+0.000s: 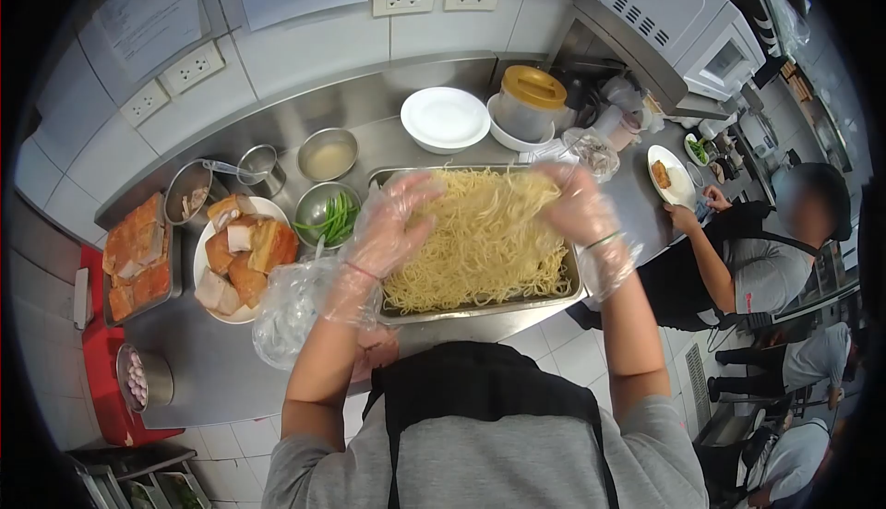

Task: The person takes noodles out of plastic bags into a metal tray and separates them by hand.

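Note:
Yellow noodles (480,269) fill a rectangular metal tray (461,313) in front of me. Both my hands wear see-through plastic gloves with bands at the wrists. At the tray's left side, my left hand (397,223) is against the noodles, thumb and fingers apart. My right hand (574,206) is over the tray's right side, fingers curled on a raised, blurred bunch of noodles; its fingertips are partly hidden. A crumpled see-through plastic bag (291,311) lies beside my left forearm.
Left are a plate of meat chunks (247,255), a tray of browned meat slabs (138,251) and a bowl of green vegetables (328,216). Behind stand white bowls (445,118) and a yellow-lidded container (531,103). A co-worker (757,251) holds a plate (672,177) at right.

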Demonstrator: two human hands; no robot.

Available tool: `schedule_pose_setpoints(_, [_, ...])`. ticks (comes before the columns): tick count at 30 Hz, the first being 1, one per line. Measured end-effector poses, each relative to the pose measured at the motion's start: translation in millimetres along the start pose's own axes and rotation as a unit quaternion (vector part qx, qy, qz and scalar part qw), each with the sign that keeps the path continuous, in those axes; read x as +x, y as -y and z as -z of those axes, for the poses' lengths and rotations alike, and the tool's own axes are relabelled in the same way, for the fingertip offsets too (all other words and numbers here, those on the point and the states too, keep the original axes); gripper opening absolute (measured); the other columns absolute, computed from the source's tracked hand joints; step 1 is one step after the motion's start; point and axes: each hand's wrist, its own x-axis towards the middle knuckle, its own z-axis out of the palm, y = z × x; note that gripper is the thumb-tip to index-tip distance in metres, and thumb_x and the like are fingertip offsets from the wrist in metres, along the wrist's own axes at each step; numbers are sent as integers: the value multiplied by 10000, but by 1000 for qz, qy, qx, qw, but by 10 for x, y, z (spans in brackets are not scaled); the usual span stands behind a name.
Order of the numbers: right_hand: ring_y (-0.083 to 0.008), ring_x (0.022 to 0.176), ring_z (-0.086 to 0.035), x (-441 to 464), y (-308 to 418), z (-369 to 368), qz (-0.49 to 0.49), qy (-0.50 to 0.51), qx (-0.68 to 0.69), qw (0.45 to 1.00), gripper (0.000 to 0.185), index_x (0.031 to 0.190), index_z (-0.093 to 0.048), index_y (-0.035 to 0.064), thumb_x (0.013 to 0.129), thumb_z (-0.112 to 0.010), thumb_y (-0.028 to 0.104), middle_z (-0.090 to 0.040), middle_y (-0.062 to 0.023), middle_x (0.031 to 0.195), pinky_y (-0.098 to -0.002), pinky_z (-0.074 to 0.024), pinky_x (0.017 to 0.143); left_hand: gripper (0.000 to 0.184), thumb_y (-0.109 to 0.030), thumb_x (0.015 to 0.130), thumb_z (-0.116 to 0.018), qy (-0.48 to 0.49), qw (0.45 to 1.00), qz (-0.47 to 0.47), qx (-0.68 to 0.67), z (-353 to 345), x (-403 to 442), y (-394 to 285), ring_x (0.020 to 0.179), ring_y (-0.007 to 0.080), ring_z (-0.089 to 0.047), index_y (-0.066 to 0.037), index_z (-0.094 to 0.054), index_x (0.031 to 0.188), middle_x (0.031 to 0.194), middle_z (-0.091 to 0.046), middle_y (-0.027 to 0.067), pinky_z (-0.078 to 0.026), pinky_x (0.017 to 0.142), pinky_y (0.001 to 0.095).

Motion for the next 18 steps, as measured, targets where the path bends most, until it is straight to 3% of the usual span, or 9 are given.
schedule_pose_setpoints(3, [-276,924,-688,16,306,268,22,-35,158,987,487,1150,-657,68,668,-721,39,-716,-138,976,-324,-531,828,405,-57,801,-646,6,1000,7,-18,76,83,-62,1247,318,-504,-123,-613,1199,1350,-537,103,-409,1042,403])
schedule_pose_setpoints(6, [-298,981,-674,89,411,167,-49,-57,115,990,470,1149,-650,52,683,-716,47,-703,-152,1031,-344,-523,859,405,-61,804,-646,22,999,38,-30,43,61,20,1250,317,-504,-118,-611,1203,1348,-534,120,-406,1047,397])
schedule_pose_setpoints(8, [-310,1071,-633,192,123,-151,4,7,-47,999,491,1194,-621,50,715,-718,99,-665,-168,1131,-371,-492,927,407,-65,808,-646,29,998,53,-27,-38,-6,154,1251,314,-504,-117,-610,1210,1348,-530,129,-406,1049,390])
schedule_pose_setpoints(9, [-316,1117,-613,241,-31,-303,31,39,-129,990,504,1217,-607,50,731,-718,125,-646,-176,1182,-384,-476,960,436,-132,818,-649,39,997,63,-10,-73,-57,230,1263,327,-489,-127,-586,1249,1358,-521,140,-387,1058,422])
schedule_pose_setpoints(12, [-318,1251,-512,335,-274,-330,58,204,-184,960,579,1321,-521,51,805,-695,245,-545,-184,1336,-404,-388,1067,579,-321,839,-655,68,993,86,52,-69,-147,276,1305,368,-433,-152,-494,1368,1405,-469,174,-328,1083,512])
schedule_pose_setpoints(15, [-315,1345,-409,385,-372,-533,89,171,-131,972,649,1390,-452,57,861,-642,382,-451,-182,1432,-392,-310,1129,756,-482,840,-633,94,983,84,132,-119,-185,165,1356,424,-346,-172,-359,1473,1487,-348,211,-260,1105,573])
schedule_pose_setpoints(17, [-324,1382,-352,252,-514,-1064,124,145,-203,960,672,1408,-435,54,877,-620,421,-403,-187,1469,-405,-281,1145,852,-591,843,-594,101,976,59,185,-363,-192,194,1378,470,-281,-198,-263,1523,1538,-247,234,-204,1120,591])
schedule_pose_setpoints(18, [-329,1401,-324,147,-570,-1247,139,131,-240,952,685,1418,-426,52,885,-609,441,-379,-189,1488,-411,-266,1154,843,-620,848,-572,135,968,67,199,-537,-251,237,1386,489,-257,-192,-285,1516,1550,-224,228,-185,1113,616])
